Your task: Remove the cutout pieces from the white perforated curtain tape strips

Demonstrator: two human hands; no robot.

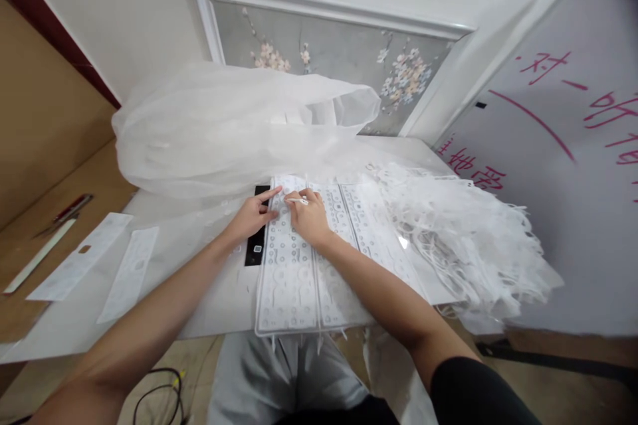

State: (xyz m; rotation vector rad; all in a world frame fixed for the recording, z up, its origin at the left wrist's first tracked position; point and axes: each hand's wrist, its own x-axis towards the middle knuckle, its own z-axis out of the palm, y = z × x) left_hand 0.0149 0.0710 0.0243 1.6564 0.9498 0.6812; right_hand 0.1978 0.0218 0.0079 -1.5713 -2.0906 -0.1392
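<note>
A white sheet (289, 279) printed with grey rings and wavy lines lies on the table in front of me, split into long columns. My left hand (253, 214) rests at its upper left edge, index finger and thumb stretched out onto the sheet. Over the upper middle of the sheet, my right hand (309, 218) pinches a small, thin white piece (298, 200), too small to name. A black strip (256, 251) with a white square mark shows beneath the left edge of the sheet.
Behind the sheet lies a large translucent white bag (214, 126). At right is a heap of white stringy strips (463, 232). Two white patterned cards (82, 255), a pale flat strip (42, 255) and a red-handled cutter (67, 212) lie at left. A framed flower picture (339, 40) stands behind.
</note>
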